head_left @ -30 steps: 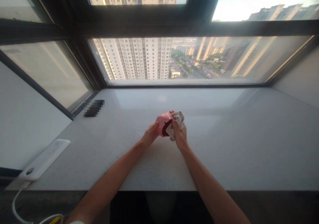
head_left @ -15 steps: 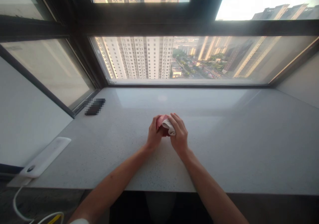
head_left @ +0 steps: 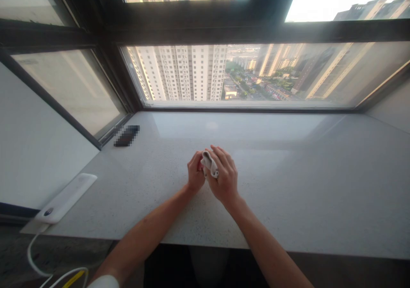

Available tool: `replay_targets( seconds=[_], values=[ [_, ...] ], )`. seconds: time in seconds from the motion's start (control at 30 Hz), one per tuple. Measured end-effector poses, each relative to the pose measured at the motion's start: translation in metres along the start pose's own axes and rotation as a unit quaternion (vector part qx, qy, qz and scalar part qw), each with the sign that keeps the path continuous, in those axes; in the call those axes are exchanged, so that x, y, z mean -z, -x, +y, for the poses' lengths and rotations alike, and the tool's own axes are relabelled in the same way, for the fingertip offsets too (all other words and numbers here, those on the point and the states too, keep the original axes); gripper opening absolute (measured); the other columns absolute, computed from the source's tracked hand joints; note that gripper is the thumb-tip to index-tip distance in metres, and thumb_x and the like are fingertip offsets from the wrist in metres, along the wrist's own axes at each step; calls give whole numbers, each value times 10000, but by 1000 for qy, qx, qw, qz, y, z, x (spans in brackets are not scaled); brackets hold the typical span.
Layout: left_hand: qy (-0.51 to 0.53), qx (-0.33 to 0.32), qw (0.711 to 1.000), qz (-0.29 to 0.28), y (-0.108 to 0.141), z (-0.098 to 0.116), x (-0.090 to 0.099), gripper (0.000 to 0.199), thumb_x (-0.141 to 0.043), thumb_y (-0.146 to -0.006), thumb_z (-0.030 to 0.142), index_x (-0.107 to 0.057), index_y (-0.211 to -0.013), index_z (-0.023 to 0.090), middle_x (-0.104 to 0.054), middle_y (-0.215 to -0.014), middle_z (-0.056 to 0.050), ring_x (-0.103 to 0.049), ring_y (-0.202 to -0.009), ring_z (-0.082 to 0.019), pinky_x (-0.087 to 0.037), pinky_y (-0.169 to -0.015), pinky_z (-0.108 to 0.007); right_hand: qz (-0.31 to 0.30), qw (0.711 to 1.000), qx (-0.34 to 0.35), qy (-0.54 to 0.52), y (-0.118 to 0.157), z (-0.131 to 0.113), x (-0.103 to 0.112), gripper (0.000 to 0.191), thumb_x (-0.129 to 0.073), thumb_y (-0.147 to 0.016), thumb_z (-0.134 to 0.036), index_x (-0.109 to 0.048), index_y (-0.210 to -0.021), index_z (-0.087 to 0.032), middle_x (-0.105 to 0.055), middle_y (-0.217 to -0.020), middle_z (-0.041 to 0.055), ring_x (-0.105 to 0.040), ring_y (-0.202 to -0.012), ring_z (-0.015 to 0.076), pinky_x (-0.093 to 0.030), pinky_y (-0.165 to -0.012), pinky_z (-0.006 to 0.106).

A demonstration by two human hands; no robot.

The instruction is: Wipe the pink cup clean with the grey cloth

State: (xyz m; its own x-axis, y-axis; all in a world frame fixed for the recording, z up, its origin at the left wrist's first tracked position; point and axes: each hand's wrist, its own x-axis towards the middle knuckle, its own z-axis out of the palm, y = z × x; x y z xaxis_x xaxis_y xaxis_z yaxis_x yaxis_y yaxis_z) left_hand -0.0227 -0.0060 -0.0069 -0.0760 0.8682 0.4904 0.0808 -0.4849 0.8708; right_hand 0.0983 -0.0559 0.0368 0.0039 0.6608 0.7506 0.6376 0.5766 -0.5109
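Quick look at the scene: left hand (head_left: 195, 173) and right hand (head_left: 224, 176) close together near the middle of a speckled stone tabletop (head_left: 288, 194), wrists low and forearms angling in from the bottom edge toward each other. Left fingers (head_left: 194, 162) curled and pressed together around a pink-red object (head_left: 200, 166), with only a thin sliver of it showing between the hands. Right fingers (head_left: 224, 155) arched over the top, held close together, pressing a bunched white cloth (head_left: 209, 164) against that sliver. Exact pinch points under the cloth? Can't tell from this angle. Print or label on the cloth or the object: too hidden to make out.

Further left along the tabletop, near the window, a flat dark slab (head_left: 127, 135), probably a phone, pixelated, so no reading anything on it. Closer to the front left corner, a long white charging pad (head_left: 65, 198) with a round dark spot at one end and no legible branding at this size, plus a white cable (head_left: 30, 254) looping down past the edge. Thin yellow strip (head_left: 74, 278) down by that cable. White sleeve (head_left: 102, 282) at the bottom of the left arm. Straight ahead, a dark window frame (head_left: 205, 32) with high-rise apartment towers (head_left: 179, 72) through the glass.
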Motion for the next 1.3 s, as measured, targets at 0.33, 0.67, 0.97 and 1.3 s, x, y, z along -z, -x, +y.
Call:
replay_targets(
  seconds=[0.33, 0.67, 0.97, 1.3],
  values=[
    [-27, -57, 994, -86, -3, 1, 11, 93, -805, -822, 304, -770, -872, 234, -765, -955, -78, -683, -900, -243, -554, -871, -352, 25, 999, -5, -48, 11, 10, -2, 409, -622, -1054, -355, -719, -1447, -296, -736, -1470, 119, -655, -1408, 341, -452, -1254, 599],
    [-77, -118, 985, -99, -6, 7, 16, 219, -673, -897, 231, -805, -1070, 252, -788, -1031, -83, -702, -928, -236, -532, -849, -325, 69, 978, -126, -150, 14, 15, -8, 397, -546, -1113, -424, -752, -1401, -245, -789, -1358, 141, -726, -1303, 317, -528, -1177, 569],
    [-13, -51, 998, 34, -5, 12, 10, 335, -633, -849, 190, -775, -1146, 254, -769, -1017, -40, -672, -880, -221, -532, -789, -301, 80, 936, -208, -271, 15, 19, -14, 478, -430, -1157, -461, -699, -1467, -216, -792, -1361, 137, -758, -1250, 283, -620, -1051, 467],
    [13, -39, 999, 14, -8, 17, 10, 260, -668, -841, 221, -800, -1065, 235, -776, -1002, -56, -683, -893, -226, -543, -811, -311, 91, 950, -160, -251, 16, 13, -16, 426, -504, -1132, -449, -708, -1448, -250, -778, -1361, 123, -747, -1241, 280, -595, -1078, 468]
  ],
)
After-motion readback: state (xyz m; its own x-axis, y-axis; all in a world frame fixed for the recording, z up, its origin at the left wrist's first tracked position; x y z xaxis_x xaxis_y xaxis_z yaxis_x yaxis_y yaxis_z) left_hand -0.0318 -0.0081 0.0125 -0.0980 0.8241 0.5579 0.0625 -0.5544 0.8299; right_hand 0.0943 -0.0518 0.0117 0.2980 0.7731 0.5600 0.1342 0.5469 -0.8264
